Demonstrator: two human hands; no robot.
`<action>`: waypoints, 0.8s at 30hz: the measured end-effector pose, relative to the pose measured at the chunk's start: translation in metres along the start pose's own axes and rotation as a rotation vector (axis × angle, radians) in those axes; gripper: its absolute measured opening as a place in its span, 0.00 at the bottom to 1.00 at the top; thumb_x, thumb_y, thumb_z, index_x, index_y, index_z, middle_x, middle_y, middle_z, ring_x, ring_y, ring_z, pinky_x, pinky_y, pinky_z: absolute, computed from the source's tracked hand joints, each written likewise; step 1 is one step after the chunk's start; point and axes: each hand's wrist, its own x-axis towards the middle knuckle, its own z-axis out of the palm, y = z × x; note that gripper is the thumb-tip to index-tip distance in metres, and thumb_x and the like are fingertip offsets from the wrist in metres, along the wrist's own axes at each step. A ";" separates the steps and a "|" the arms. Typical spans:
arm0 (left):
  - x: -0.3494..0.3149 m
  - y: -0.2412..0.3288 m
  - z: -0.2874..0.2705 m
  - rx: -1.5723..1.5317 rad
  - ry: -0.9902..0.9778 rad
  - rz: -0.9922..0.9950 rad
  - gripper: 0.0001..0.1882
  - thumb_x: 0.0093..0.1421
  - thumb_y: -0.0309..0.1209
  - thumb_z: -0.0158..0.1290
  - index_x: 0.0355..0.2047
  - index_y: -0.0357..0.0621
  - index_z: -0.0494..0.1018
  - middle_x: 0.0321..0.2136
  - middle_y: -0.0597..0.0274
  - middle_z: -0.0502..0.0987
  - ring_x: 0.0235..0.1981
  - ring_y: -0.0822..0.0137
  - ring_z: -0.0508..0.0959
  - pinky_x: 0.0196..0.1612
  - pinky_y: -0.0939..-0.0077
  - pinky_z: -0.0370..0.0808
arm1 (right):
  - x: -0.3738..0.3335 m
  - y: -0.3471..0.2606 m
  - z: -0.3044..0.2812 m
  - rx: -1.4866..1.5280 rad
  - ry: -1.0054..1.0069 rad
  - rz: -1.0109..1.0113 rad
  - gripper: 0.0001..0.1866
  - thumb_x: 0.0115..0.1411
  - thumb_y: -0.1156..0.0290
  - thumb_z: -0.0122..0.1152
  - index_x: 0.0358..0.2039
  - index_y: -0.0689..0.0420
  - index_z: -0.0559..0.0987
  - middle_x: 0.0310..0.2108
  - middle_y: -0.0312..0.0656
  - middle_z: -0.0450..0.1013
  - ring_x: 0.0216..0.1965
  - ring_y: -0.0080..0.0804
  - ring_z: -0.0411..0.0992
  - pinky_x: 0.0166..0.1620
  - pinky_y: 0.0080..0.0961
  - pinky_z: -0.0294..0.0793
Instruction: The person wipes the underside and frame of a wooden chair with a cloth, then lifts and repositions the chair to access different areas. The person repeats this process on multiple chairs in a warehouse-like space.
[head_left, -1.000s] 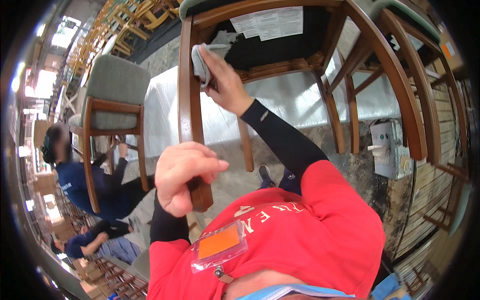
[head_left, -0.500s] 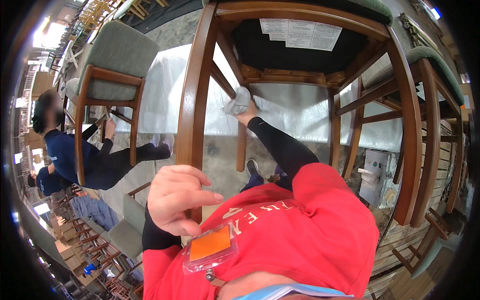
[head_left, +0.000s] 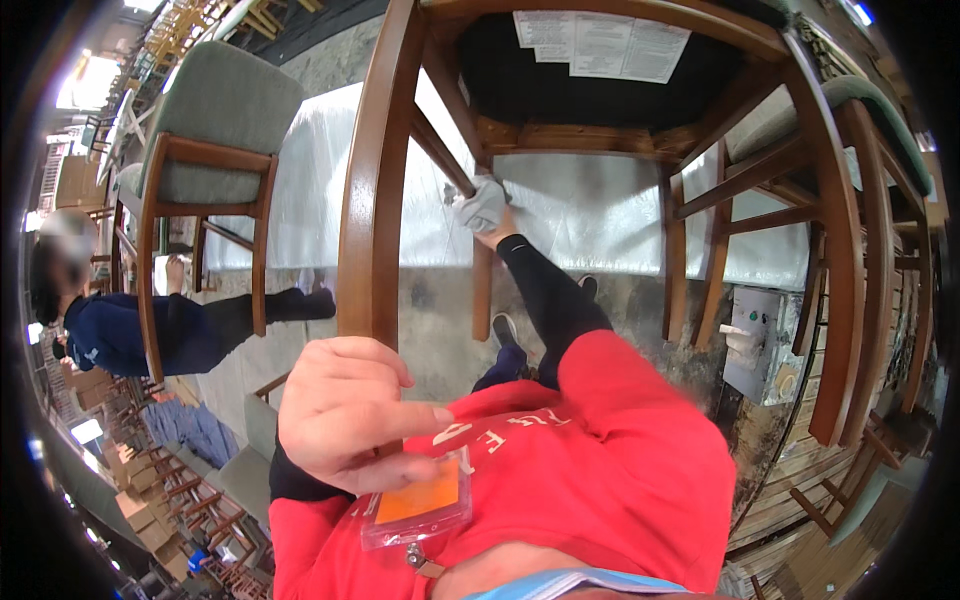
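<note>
A brown wooden chair [head_left: 372,200] is in front of me, its black seat underside [head_left: 560,95] facing me and white paper labels [head_left: 625,45] on it. My left hand [head_left: 350,415] is curled around the lower end of its near left leg, index finger and thumb on either side of the wood. Reaching under the seat, my right hand [head_left: 490,228] holds a bunched grey cloth [head_left: 480,205]. The cloth is pressed on the side rail where it meets a farther leg [head_left: 483,290]. Its fingers are mostly hidden by the cloth.
A grey upholstered chair [head_left: 225,110] stands at left, beside a person in dark blue [head_left: 130,335]. More chairs [head_left: 870,180] stand at right, near a grey control box [head_left: 762,345]. A plastic-covered surface [head_left: 590,215] runs behind the chair. Boxes [head_left: 145,505] are at lower left.
The cloth in my right hand has shifted slightly at the rail joint and looks more spread. My left hand stays at the leg. The person at left has moved farther left in view.
</note>
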 end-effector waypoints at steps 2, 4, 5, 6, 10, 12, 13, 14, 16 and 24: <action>-0.001 0.001 0.004 0.018 0.062 -0.009 0.16 0.54 0.38 0.68 0.30 0.35 0.80 0.10 0.69 0.66 0.11 0.67 0.69 0.23 0.72 0.73 | -0.016 0.011 0.001 -0.103 0.088 -0.108 0.19 0.55 0.66 0.69 0.44 0.61 0.77 0.42 0.48 0.77 0.47 0.43 0.75 0.52 0.32 0.73; 0.002 0.002 0.007 0.005 0.114 -0.017 0.16 0.53 0.37 0.68 0.29 0.36 0.80 0.10 0.69 0.66 0.11 0.67 0.70 0.22 0.72 0.71 | -0.030 0.015 -0.008 -0.215 0.126 0.181 0.24 0.55 0.70 0.68 0.51 0.62 0.74 0.47 0.50 0.77 0.50 0.43 0.75 0.55 0.32 0.71; -0.011 0.000 0.012 0.027 0.196 -0.057 0.14 0.54 0.36 0.67 0.28 0.36 0.80 0.10 0.70 0.66 0.12 0.66 0.70 0.21 0.72 0.70 | -0.044 -0.001 -0.005 -0.004 0.112 0.108 0.26 0.54 0.71 0.69 0.53 0.64 0.74 0.50 0.50 0.76 0.52 0.43 0.74 0.57 0.32 0.71; -0.025 0.001 0.016 0.048 0.263 -0.098 0.14 0.54 0.36 0.67 0.28 0.37 0.80 0.10 0.70 0.67 0.13 0.67 0.71 0.22 0.73 0.71 | -0.064 -0.031 -0.004 0.122 0.230 0.248 0.25 0.58 0.66 0.69 0.53 0.66 0.75 0.50 0.47 0.76 0.54 0.39 0.72 0.59 0.31 0.68; -0.009 0.001 0.020 0.074 0.200 -0.093 0.14 0.53 0.36 0.66 0.28 0.37 0.80 0.10 0.70 0.68 0.14 0.68 0.72 0.23 0.75 0.70 | -0.111 -0.126 -0.104 0.515 0.798 0.474 0.27 0.70 0.59 0.56 0.61 0.68 0.71 0.59 0.45 0.72 0.59 0.37 0.68 0.64 0.29 0.62; -0.009 0.004 0.015 0.051 0.184 -0.078 0.13 0.53 0.36 0.66 0.28 0.37 0.80 0.10 0.70 0.68 0.14 0.69 0.72 0.23 0.75 0.69 | -0.143 -0.103 -0.190 -0.497 0.799 0.132 0.25 0.70 0.64 0.55 0.64 0.60 0.70 0.53 0.47 0.76 0.54 0.36 0.73 0.59 0.34 0.68; -0.008 0.006 0.013 0.041 0.173 -0.079 0.13 0.53 0.36 0.66 0.28 0.37 0.80 0.10 0.71 0.68 0.14 0.69 0.71 0.23 0.76 0.68 | -0.154 -0.102 -0.228 -0.920 0.803 -0.017 0.23 0.70 0.64 0.55 0.63 0.58 0.71 0.52 0.48 0.77 0.53 0.36 0.74 0.58 0.35 0.69; -0.009 0.006 0.014 0.062 0.165 -0.103 0.13 0.53 0.36 0.65 0.28 0.37 0.80 0.10 0.71 0.68 0.14 0.69 0.71 0.23 0.76 0.67 | -0.140 -0.121 -0.246 -0.920 0.756 -0.075 0.22 0.70 0.62 0.56 0.60 0.58 0.75 0.50 0.47 0.78 0.52 0.36 0.75 0.58 0.34 0.69; -0.011 0.009 0.016 0.076 0.172 -0.118 0.13 0.52 0.35 0.65 0.28 0.37 0.80 0.11 0.70 0.68 0.15 0.68 0.71 0.23 0.75 0.67 | -0.103 -0.172 -0.289 -0.868 0.718 -0.227 0.20 0.69 0.58 0.58 0.55 0.57 0.79 0.44 0.44 0.80 0.48 0.36 0.77 0.55 0.33 0.71; -0.009 0.007 0.016 0.136 0.170 -0.124 0.13 0.56 0.36 0.63 0.27 0.37 0.77 0.12 0.68 0.71 0.15 0.68 0.73 0.28 0.72 0.75 | -0.002 -0.220 -0.330 -1.055 0.858 -0.378 0.20 0.69 0.53 0.54 0.50 0.54 0.82 0.38 0.45 0.81 0.38 0.43 0.79 0.43 0.40 0.77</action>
